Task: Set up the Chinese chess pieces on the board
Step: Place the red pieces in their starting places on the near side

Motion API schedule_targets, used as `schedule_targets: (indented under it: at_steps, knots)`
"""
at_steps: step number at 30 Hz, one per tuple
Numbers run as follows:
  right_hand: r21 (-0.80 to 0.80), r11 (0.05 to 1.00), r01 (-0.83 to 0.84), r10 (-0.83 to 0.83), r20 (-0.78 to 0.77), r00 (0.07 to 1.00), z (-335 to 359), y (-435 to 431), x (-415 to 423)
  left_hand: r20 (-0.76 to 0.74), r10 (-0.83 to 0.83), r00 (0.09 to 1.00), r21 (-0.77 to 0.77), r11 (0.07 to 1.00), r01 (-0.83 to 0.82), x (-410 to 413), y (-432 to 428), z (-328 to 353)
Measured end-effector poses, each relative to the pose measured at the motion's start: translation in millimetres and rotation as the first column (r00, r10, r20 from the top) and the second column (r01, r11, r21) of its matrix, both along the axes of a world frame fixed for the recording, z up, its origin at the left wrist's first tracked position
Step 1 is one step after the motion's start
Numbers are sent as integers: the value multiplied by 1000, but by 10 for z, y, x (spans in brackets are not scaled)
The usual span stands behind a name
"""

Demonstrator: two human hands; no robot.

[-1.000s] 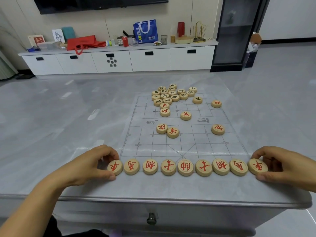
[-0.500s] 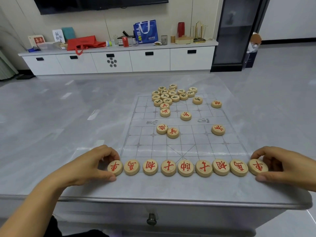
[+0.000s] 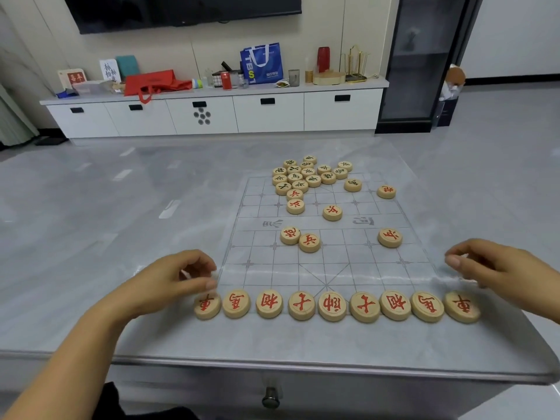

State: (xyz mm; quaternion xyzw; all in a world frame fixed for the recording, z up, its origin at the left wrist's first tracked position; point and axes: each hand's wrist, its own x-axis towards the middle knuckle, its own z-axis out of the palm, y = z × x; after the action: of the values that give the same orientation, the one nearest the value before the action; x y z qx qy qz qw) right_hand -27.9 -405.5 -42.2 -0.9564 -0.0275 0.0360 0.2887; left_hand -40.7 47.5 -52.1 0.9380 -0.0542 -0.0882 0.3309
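Observation:
A clear plastic chess board (image 3: 342, 268) with a printed grid lies on the grey table. Nine red-lettered wooden pieces (image 3: 331, 306) stand in a straight row along its near edge. Several more red pieces (image 3: 309, 242) are scattered over the middle, and a cluster of black-lettered pieces (image 3: 306, 175) sits at the far edge. My left hand (image 3: 178, 277) is at the board's near left corner, thumb and fingers pinching the sheet's edge just behind the leftmost piece (image 3: 207, 304). My right hand (image 3: 491, 268) pinches the sheet's right edge behind the rightmost piece (image 3: 462, 307). A shiny ripple crosses the sheet between the hands.
The table's front edge (image 3: 272, 363) runs close below the row, with a drawer knob (image 3: 270, 397) under it. A white sideboard (image 3: 218, 113) with bags and cans stands against the far wall, with a dark cabinet (image 3: 424, 62) to its right.
Both hands let go of the row's end pieces and moved a little away from me, to the board sheet's side edges. The row of pieces stays in place.

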Motion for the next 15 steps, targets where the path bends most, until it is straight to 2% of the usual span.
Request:
schedule_targets:
  at_steps: [4, 6, 10, 12, 15]
  knots:
    - [16, 996, -83, 81, 109, 991, 63, 358, 140, 168, 51, 985, -16, 999, -49, 183, -277, 60]
    - [-20, 987, -157, 159, 122, 980, 49, 557, 214, 201, -5, 980, 33, 999, -2, 276, -466, 74]
    - [-165, 914, -370, 384, 63, 921, 40, 1020, 273, 190, -244, 951, 301, 936, 180, 478, -873, 22]
    - [-210, 865, -456, 472, 28, 881, 28, 1222, 293, 158, -318, 935, 370, 897, 243, 558, -1040, -8]
    - [-234, 808, -540, 556, 3, 831, -26, 1431, 337, 80, -342, 936, 429, 860, 277, 644, -1122, -72]
